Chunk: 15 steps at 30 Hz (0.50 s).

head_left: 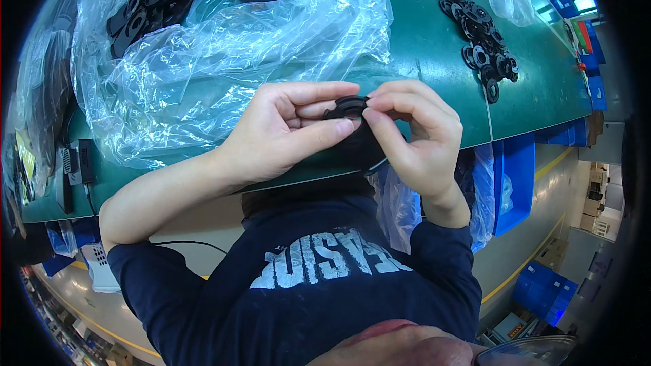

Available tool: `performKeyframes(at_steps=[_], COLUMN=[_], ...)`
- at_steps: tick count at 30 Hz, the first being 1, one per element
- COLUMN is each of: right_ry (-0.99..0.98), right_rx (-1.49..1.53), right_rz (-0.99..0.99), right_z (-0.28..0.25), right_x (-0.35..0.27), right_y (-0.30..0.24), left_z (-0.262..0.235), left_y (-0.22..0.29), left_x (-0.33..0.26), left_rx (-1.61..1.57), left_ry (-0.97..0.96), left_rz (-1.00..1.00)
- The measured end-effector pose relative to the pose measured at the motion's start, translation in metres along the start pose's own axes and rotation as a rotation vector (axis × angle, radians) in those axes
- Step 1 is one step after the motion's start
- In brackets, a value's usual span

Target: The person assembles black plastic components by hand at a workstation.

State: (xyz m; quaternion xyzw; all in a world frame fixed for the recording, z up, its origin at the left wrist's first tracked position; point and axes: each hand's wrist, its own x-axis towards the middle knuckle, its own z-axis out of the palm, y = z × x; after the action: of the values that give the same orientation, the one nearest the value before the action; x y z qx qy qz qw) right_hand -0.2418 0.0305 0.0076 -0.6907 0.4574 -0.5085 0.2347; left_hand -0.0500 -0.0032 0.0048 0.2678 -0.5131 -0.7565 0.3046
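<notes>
Two hands meet at the centre of the frame: the left hand (285, 132) and right hand (413, 132) both pinch a small black ring-shaped part (348, 105), their fingers closed on it and hiding most of it. Clear plastic bags (224, 47) at upper left blur more black parts on the green desk (434, 47).

Black ring-shaped part (347, 106), pinched between fingers (319, 132) above green table edge.
</notes>
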Motion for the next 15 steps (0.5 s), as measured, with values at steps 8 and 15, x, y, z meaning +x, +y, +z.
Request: performKeyframes(at_steps=[8,15], right_ry=[-0.106,-0.161], right_rx=[0.18,0.158], right_rz=[0.172,0.151], right_z=[-0.0004,-0.0043], right_x=[-0.0044,-0.0068], right_y=[-0.0021,0.0034], left_z=[0.0007,0.0027], left_y=[0.0002,0.0055], left_x=[-0.0004,-0.0021], left_rx=[0.153,0.567], left_ry=[0.075,0.105], left_rz=[0.053,0.19])
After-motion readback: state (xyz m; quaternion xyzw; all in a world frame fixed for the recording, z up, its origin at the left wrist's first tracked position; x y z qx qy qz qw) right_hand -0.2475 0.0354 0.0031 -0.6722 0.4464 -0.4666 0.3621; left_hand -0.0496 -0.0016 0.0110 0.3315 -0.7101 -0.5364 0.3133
